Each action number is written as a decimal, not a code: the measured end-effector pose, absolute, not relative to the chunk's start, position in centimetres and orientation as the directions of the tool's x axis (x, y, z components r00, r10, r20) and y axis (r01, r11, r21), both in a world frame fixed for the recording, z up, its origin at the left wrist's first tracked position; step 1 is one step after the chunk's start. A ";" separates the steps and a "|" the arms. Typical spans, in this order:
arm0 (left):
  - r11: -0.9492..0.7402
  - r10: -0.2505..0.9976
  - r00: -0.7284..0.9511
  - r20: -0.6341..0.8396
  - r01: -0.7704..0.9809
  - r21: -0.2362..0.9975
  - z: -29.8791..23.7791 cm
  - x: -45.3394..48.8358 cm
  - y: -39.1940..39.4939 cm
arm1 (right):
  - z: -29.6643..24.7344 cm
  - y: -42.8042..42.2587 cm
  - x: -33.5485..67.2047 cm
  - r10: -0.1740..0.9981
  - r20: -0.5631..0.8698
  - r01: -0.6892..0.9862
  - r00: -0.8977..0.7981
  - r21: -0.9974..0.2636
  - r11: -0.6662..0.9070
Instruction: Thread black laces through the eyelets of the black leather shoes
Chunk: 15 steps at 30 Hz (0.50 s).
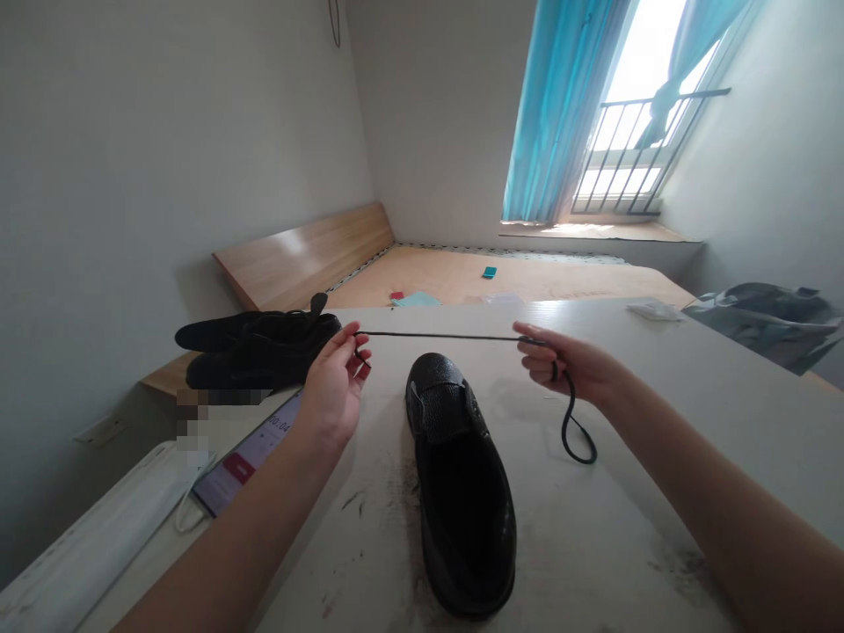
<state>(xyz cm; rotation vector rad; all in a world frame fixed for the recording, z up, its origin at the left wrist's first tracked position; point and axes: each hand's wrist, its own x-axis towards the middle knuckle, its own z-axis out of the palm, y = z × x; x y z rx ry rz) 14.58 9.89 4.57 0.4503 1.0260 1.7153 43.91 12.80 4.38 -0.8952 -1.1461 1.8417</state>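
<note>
A thin black shoelace [435, 335] is stretched level between my two hands, above the toe of a black shoe [468, 492]. My left hand [339, 378] pinches one end, and a short tail hangs below its fingers. On the other side, my right hand [567, 360] is closed round the lace, with a loose loop dangling beneath it. The shoe lies sole down, toe pointing away from me, its dark opening facing up. No lace shows on it. Neither hand touches the shoe.
Black shoes [257, 347] sit at the left edge of the white table [613, 527], near a phone [243, 466] with a cable. A clear plastic packet [652, 311] lies at the far right. Beyond stands a bed [448, 268], with a grey bag [765, 316] to the right.
</note>
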 end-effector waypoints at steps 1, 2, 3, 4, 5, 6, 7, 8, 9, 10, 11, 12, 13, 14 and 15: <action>-0.080 0.891 -0.404 -0.206 -0.588 0.805 4.4 14.5 10.1 | 4.3 13.3 44.8 0.905 -0.138 -0.286 -0.402 -0.920 -0.267; -0.060 0.883 -0.406 -0.236 -0.596 0.801 4.2 14.5 10.2 | 4.2 13.8 45.6 0.929 -0.120 -0.325 -0.350 -0.915 -0.241; -0.041 0.877 -0.404 -0.262 -0.605 0.795 4.0 14.5 10.2 | 4.1 14.2 46.4 0.948 -0.108 -0.358 -0.298 -0.908 -0.216; -0.027 0.873 -0.400 -0.280 -0.613 0.790 3.9 14.5 10.3 | 3.9 14.5 47.1 0.963 -0.100 -0.386 -0.250 -0.902 -0.194; -0.019 0.868 -0.399 -0.295 -0.620 0.784 3.8 14.5 10.3 | 3.7 14.7 47.7 0.974 -0.098 -0.409 -0.205 -0.895 -0.176; -0.019 0.863 -0.404 -0.304 -0.626 0.779 3.8 14.4 10.3 | 3.6 14.9 48.3 0.982 -0.098 -0.431 -0.161 -0.888 -0.159; -0.026 0.857 -0.413 -0.307 -0.631 0.775 3.8 14.3 10.4 | 3.4 15.1 48.9 0.988 -0.101 -0.452 -0.117 -0.880 -0.144; -0.038 0.851 -0.425 -0.307 -0.634 0.773 3.9 14.1 10.4 | 3.2 15.3 49.5 0.991 -0.107 -0.474 -0.075 -0.871 -0.130; -0.051 0.845 -0.438 -0.306 -0.636 0.770 4.0 13.9 10.5 | 3.1 15.4 50.1 0.993 -0.116 -0.497 -0.032 -0.860 -0.117; -0.065 0.839 -0.452 -0.303 -0.636 0.769 4.1 13.7 10.7 | 3.0 15.5 50.7 0.992 -0.128 -0.519 0.010 -0.849 -0.104; -0.080 0.831 -0.467 -0.301 -0.635 0.768 4.2 13.4 10.8 | 3.0 15.7 51.4 0.988 -0.143 -0.539 0.054 -0.837 -0.092; -0.096 0.822 -0.486 -0.297 -0.632 0.769 4.3 13.1 11.0 | 2.9 15.8 52.0 0.982 -0.160 -0.559 0.099 -0.826 -0.078; -0.116 0.812 -0.506 -0.290 -0.627 0.770 4.4 12.8 11.1 | 2.9 16.0 52.7 0.974 -0.176 -0.576 0.146 -0.815 -0.061; -0.138 0.801 -0.529 -0.281 -0.620 0.772 4.5 12.5 11.2 | 2.8 16.1 53.4 0.962 -0.189 -0.592 0.199 -0.805 -0.036; -0.162 0.790 -0.551 -0.269 -0.611 0.775 4.5 12.2 11.4 | 2.7 16.3 54.0 0.946 -0.197 -0.606 0.259 -0.795 0.000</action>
